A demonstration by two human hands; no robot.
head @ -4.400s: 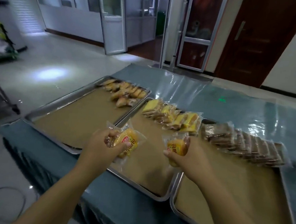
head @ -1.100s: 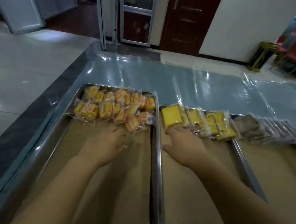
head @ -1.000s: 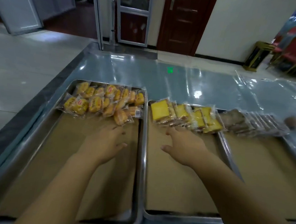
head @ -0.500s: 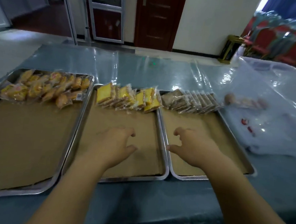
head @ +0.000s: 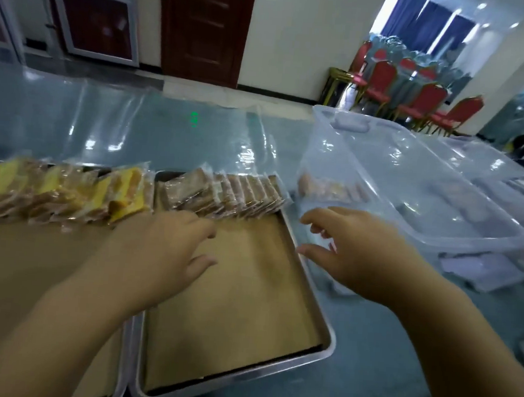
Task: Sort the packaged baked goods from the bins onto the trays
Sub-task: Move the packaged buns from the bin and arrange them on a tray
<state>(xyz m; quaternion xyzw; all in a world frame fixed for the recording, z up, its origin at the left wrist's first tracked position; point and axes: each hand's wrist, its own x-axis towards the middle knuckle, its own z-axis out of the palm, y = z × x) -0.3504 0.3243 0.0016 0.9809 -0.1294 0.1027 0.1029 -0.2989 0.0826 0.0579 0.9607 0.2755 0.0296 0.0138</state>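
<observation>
both hands are empty now: the left hand (head: 164, 250), low and centre in the frame, hovers over the nearest tray (head: 235, 378) with its fingers loosely apart, and the right hand (head: 359, 254), just right of centre, reaches out with fingers spread and nothing between them. a few seconds ago each hand held a yellow packet; those are gone from the hands, and the view has swung right from the far-left tray to this end of the table, so i judge that load is delivered and the next pick is starting. the nearest tray is lined with brown paper (head: 241, 305) and carries one overlapping row of brown packets (head: 223, 195) along its far edge, the rest of the paper bare. the tray beside it (head: 126, 353), at the left edge of the frame, holds a row of yellow cake packets (head: 68, 194). just beyond the right hand's fingers stands a clear bin (head: 329, 153) with pale packets (head: 329, 187) showing blurred through its wall. a second clear bin (head: 504, 178) sits past it at the right. red chairs (head: 417, 94) stand at the upper right.
</observation>
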